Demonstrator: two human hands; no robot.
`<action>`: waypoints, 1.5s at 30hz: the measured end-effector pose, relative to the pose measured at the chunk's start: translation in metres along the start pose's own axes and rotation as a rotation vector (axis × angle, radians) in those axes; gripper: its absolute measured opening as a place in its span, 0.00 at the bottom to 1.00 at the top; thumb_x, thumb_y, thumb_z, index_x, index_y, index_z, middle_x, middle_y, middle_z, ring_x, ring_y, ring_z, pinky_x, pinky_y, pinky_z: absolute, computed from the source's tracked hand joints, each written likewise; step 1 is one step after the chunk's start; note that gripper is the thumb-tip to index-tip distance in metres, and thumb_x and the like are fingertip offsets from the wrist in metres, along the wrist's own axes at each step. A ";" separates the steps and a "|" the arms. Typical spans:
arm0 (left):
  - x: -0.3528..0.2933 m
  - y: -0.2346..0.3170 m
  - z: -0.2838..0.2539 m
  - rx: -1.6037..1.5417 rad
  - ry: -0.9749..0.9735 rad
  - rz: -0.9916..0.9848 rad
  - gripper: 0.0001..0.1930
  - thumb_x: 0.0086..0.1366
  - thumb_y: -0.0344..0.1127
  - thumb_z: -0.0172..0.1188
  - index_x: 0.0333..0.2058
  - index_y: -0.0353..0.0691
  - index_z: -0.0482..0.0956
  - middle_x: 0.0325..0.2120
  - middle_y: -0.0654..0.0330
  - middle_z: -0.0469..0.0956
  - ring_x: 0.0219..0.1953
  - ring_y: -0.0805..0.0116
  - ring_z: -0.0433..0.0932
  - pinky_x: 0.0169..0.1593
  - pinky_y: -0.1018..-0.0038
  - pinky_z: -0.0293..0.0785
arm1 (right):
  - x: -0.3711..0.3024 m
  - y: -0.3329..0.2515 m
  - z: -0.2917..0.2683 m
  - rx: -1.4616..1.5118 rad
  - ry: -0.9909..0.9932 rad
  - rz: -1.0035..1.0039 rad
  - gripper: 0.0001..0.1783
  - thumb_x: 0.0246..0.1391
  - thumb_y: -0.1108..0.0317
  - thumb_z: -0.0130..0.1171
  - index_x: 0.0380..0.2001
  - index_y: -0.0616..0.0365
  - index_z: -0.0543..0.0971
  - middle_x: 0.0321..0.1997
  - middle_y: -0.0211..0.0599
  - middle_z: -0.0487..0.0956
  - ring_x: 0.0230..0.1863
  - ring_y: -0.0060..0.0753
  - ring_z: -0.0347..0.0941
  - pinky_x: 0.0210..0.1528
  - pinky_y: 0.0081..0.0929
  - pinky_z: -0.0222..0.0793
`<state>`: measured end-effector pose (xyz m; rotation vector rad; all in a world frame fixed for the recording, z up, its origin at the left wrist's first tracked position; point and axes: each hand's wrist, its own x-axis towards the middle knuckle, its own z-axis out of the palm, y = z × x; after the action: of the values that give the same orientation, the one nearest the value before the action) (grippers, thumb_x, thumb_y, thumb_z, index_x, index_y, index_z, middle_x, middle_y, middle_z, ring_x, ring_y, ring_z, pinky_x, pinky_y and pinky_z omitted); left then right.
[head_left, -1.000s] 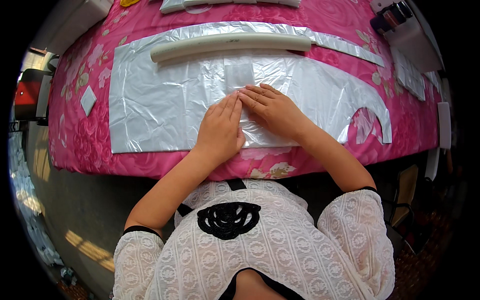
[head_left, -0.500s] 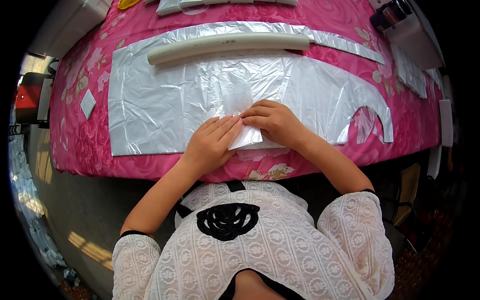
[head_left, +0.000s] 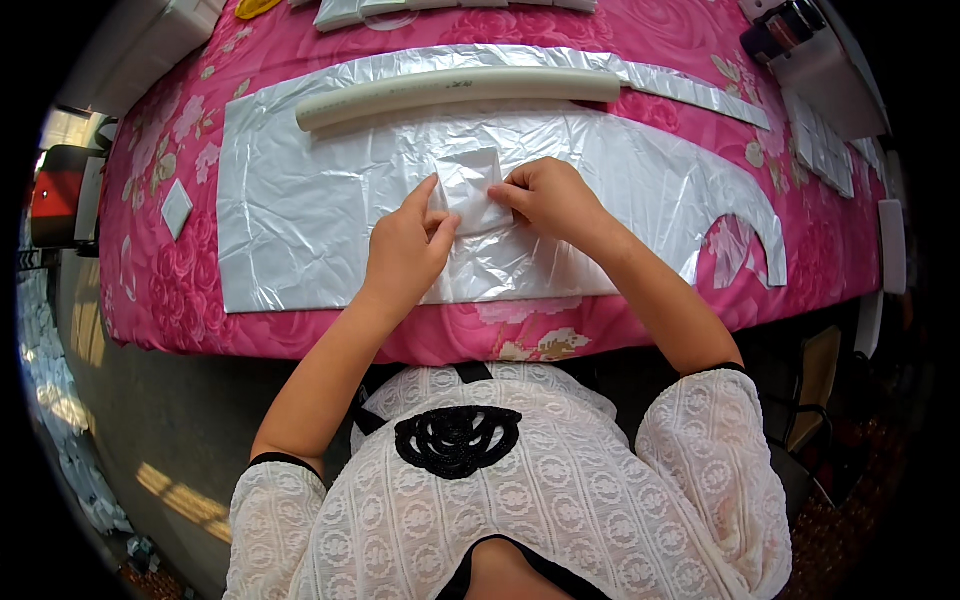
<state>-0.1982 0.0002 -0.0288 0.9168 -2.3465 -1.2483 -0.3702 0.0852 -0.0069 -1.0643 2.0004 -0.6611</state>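
A small folded square of shiny white plastic film (head_left: 468,192) lies on a large plastic apron (head_left: 300,210), spread flat on the table. At the square's left side my left hand (head_left: 408,245) has its index finger stretched along the edge and its thumb apart, touching the lower left corner. My right hand (head_left: 553,203) pinches the square's right edge between thumb and fingertips. A long pale plastic tube (head_left: 455,92) rests across the apron, beyond both hands. On the apron's right side is a rounded cut-out, with a narrow strap reaching out behind.
A pink flowered cloth (head_left: 170,290) covers the table. At the left lies another small folded white square (head_left: 176,209). Stacked white packets (head_left: 450,12) sit at the far edge. A white box (head_left: 150,55) stands far left, and a pale container (head_left: 825,85) far right.
Both hands have moved away from me and apart. The folded film has moved farther onto the apron and now lies as a neat square. The tube has barely moved.
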 end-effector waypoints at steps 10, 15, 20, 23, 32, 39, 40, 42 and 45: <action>0.007 0.002 -0.003 0.383 0.088 0.233 0.35 0.50 0.30 0.60 0.56 0.27 0.55 0.45 0.48 0.69 0.39 0.65 0.75 0.42 0.74 0.70 | 0.017 -0.001 -0.003 -0.034 -0.078 0.052 0.19 0.48 0.58 0.56 0.14 0.63 0.77 0.11 0.33 0.73 0.14 0.22 0.69 0.21 0.22 0.63; 0.008 0.005 0.027 0.556 -0.010 0.478 0.39 0.53 0.45 0.57 0.57 0.28 0.51 0.58 0.45 0.53 0.59 0.53 0.54 0.59 0.61 0.51 | 0.016 0.002 -0.001 -0.014 -0.057 0.053 0.18 0.48 0.59 0.56 0.15 0.63 0.77 0.11 0.34 0.73 0.14 0.22 0.69 0.21 0.21 0.63; 0.011 -0.002 0.032 0.624 -0.151 0.340 0.48 0.52 0.59 0.52 0.59 0.28 0.43 0.61 0.45 0.42 0.64 0.53 0.41 0.64 0.59 0.36 | 0.011 0.002 0.001 -0.039 -0.035 0.017 0.16 0.42 0.58 0.61 0.16 0.62 0.77 0.13 0.35 0.74 0.15 0.24 0.70 0.22 0.22 0.65; 0.007 -0.004 0.033 0.631 -0.159 0.355 0.50 0.51 0.60 0.52 0.59 0.28 0.41 0.62 0.45 0.41 0.65 0.53 0.39 0.64 0.59 0.34 | 0.000 -0.001 -0.002 -0.312 0.038 -0.048 0.15 0.36 0.58 0.64 0.16 0.60 0.77 0.16 0.36 0.75 0.18 0.30 0.72 0.24 0.27 0.66; -0.056 -0.010 -0.029 -0.064 -0.106 0.201 0.25 0.53 0.30 0.58 0.50 0.30 0.65 0.48 0.45 0.68 0.51 0.55 0.68 0.53 0.66 0.63 | 0.006 -0.012 0.013 -0.591 0.345 -0.706 0.24 0.42 0.60 0.60 0.42 0.60 0.72 0.47 0.42 0.71 0.51 0.41 0.65 0.51 0.33 0.61; -0.146 -0.030 -0.058 -0.714 -0.280 -0.763 0.13 0.62 0.33 0.51 0.41 0.30 0.73 0.37 0.55 0.76 0.38 0.73 0.75 0.42 0.80 0.71 | 0.010 -0.033 0.110 -0.418 0.301 -0.615 0.34 0.52 0.49 0.45 0.55 0.63 0.61 0.63 0.54 0.53 0.65 0.49 0.43 0.65 0.42 0.35; -0.156 -0.033 -0.056 -0.782 -0.197 -0.825 0.15 0.62 0.35 0.52 0.43 0.30 0.72 0.39 0.55 0.76 0.39 0.71 0.75 0.42 0.78 0.71 | 0.002 -0.043 0.126 -0.361 0.241 -0.612 0.34 0.53 0.48 0.43 0.55 0.63 0.61 0.63 0.54 0.51 0.66 0.49 0.42 0.65 0.42 0.33; -0.169 -0.040 -0.056 -1.011 -0.031 -0.859 0.16 0.62 0.36 0.52 0.44 0.30 0.70 0.40 0.54 0.75 0.40 0.68 0.75 0.43 0.76 0.71 | -0.020 -0.061 0.154 -0.324 0.112 -0.629 0.34 0.54 0.48 0.42 0.57 0.60 0.58 0.64 0.52 0.49 0.67 0.48 0.39 0.65 0.42 0.32; -0.170 -0.045 -0.056 -1.107 0.120 -0.878 0.10 0.62 0.34 0.50 0.37 0.32 0.72 0.33 0.56 0.75 0.35 0.68 0.76 0.39 0.75 0.73 | -0.041 -0.077 0.184 -0.191 -0.095 -0.705 0.35 0.54 0.49 0.43 0.58 0.61 0.56 0.65 0.52 0.47 0.67 0.49 0.37 0.65 0.44 0.31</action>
<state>-0.0239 0.0614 -0.0326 1.4781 -0.7546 -2.2875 -0.1709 0.0640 -0.0417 -1.9105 1.6060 -0.7580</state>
